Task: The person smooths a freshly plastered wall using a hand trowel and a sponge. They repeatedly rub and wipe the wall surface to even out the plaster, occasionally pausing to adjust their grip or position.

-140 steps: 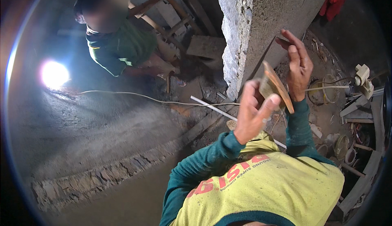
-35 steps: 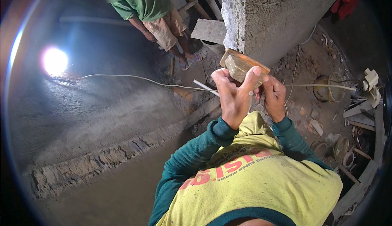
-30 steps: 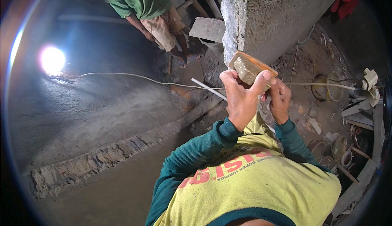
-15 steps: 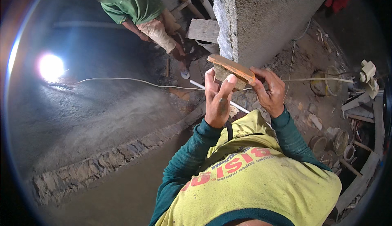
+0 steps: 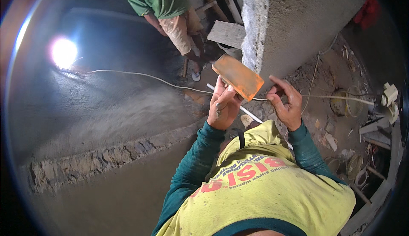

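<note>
My left hand (image 5: pixel 224 107) grips a small rectangular slab (image 5: pixel 238 76) from below, with the thumb along its near edge. The slab's broad face shows, brown with bright orange patches toward the right end. Its underside and most of my left fingers are hidden. My right hand (image 5: pixel 287 101) is just right of the slab, apart from it, fingers bent and spread, with nothing visible between them. Both hands are in front of my waist, and the slab is tilted.
A rough plastered wall (image 5: pixel 294 27) rises just beyond the slab. A person in a green shirt (image 5: pixel 159 1) stands at the far left. A bright lamp (image 5: pixel 64 53) glows on the left. A cable (image 5: pixel 157 78) crosses the scene. Buckets (image 5: pixel 339 101) and rubble lie right.
The slab has turned from edge-on to show its broad face. My right hand has let go and drawn slightly away, while my left hand keeps hold. The whole view has shifted a little.
</note>
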Demonstrator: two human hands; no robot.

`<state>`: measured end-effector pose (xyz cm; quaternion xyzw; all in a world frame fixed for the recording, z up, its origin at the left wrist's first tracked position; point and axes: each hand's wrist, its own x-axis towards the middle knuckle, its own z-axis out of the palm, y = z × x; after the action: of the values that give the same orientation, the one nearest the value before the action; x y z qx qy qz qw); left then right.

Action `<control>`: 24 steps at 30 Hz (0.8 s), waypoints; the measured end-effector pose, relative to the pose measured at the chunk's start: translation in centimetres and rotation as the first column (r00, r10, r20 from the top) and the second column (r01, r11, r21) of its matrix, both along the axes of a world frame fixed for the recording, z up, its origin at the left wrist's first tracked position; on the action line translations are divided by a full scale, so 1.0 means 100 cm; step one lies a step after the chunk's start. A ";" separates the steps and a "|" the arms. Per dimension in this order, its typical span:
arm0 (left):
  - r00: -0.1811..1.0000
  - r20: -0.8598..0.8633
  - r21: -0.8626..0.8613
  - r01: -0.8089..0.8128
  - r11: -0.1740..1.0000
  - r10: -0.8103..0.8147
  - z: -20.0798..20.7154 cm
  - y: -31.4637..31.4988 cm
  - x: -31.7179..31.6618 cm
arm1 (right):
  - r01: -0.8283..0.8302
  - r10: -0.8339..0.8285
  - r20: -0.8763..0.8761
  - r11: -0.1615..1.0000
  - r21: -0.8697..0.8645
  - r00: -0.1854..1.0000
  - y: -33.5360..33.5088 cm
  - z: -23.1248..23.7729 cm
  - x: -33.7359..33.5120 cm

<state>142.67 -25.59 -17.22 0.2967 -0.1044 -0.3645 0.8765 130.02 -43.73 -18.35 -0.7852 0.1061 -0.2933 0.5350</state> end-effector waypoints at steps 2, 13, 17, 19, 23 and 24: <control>1.000 -0.018 0.007 0.007 1.000 -0.007 -0.005 0.010 0.004 | -0.030 0.041 -0.094 0.993 0.116 0.995 0.001 -0.015 0.000; 0.920 0.388 0.214 -0.150 0.965 0.056 0.049 0.015 0.007 | -0.113 0.179 -0.260 0.961 0.252 0.949 0.010 -0.008 0.019; 0.911 0.411 0.289 -0.100 0.952 -0.029 0.102 0.011 0.005 | -0.078 0.117 -0.183 0.975 0.206 0.976 0.007 -0.017 0.015; 0.769 0.635 0.344 -0.363 0.866 0.070 0.120 0.007 0.007 | -0.086 0.136 -0.238 0.974 0.208 0.962 0.003 -0.011 0.010; 0.213 0.972 0.231 -0.757 0.611 -0.103 0.153 -0.006 0.015 | -0.051 0.095 -0.201 0.976 0.212 0.975 0.001 -0.018 0.009; 0.121 0.984 0.174 -0.794 0.582 -0.129 0.157 -0.009 0.012 | -0.052 0.091 -0.179 0.976 0.212 0.980 0.002 -0.019 0.008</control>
<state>143.85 -26.50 -1.50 0.7724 -0.3892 0.1318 0.4844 130.84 -43.58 -20.20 -0.7530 0.1574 -0.1857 0.6113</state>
